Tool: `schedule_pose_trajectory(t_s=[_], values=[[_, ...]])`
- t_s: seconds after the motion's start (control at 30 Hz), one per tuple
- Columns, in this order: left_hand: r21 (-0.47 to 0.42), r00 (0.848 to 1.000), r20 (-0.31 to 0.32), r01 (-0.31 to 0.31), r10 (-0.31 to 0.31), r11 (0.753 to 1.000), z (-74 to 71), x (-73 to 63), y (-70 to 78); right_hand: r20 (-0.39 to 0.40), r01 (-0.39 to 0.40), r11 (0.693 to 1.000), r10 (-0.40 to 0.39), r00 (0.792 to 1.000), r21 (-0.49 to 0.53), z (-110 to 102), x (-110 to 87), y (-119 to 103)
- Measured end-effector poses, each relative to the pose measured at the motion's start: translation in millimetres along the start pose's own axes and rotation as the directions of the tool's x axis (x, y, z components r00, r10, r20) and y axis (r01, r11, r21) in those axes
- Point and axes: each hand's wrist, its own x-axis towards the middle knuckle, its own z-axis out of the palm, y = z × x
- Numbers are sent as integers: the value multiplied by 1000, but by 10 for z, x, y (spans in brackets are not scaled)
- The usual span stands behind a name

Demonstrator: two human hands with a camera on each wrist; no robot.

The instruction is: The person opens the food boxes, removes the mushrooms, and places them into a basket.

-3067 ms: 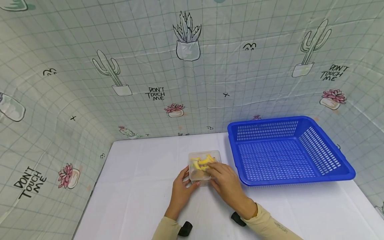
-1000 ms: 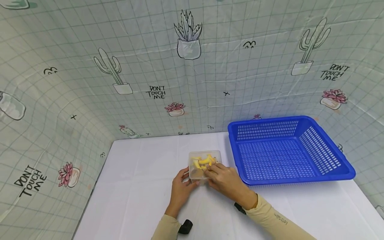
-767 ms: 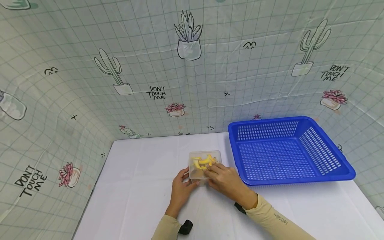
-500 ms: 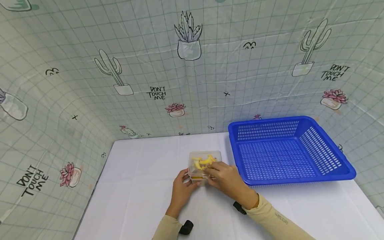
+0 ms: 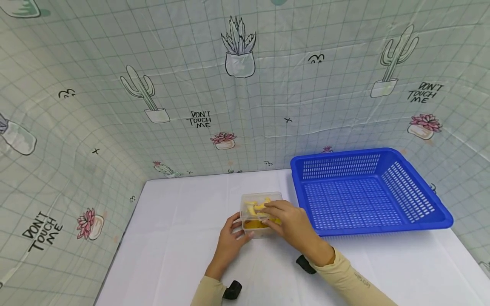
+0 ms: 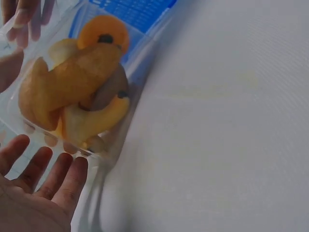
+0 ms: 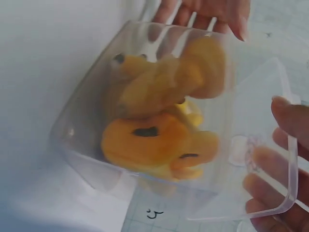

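Observation:
A clear plastic box (image 5: 262,233) sits on the table with yellow and orange fruit shapes inside, among them a banana (image 6: 91,121) and a round orange one with a black mark (image 7: 142,137). Its clear lid (image 5: 249,202) is tilted, the front edge raised off the box. My right hand (image 5: 294,222) pinches that lid edge, thumb on one side and fingers showing through the plastic. My left hand (image 5: 229,241) rests against the box's left side, thumb at the front corner. In the left wrist view its fingertips touch the wall, fingers fairly straight.
A large blue perforated basket (image 5: 352,229) stands just right of the box. Behind the white-covered table (image 5: 183,238) hangs a cactus-print backdrop (image 5: 268,97). Dark wrist devices (image 5: 232,290) sit under both sleeves.
The lid's front edge has risen from the box, so yellow contents show in the gap. My right hand has moved up slightly with it, while the left hand stays at the side.

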Motion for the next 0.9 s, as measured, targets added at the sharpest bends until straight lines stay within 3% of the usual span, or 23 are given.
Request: schedule_pose_trajectory(t_s=[0.4, 0.67, 0.9], values=[[-33, 994, -103, 19, -22, 999, -31, 155, 217, -76, -99, 994, 103, 992, 48, -83, 203, -17], [-50, 985, -124, 118, -124, 992, -60, 276, 319, -80, -204, 978, 207, 975, 44, -81, 315, -32], [-131, 962, -97, 241, -254, 962, -95, 322, 420, -74, -288, 957, 290, 954, 45, -88, 389, -52]])
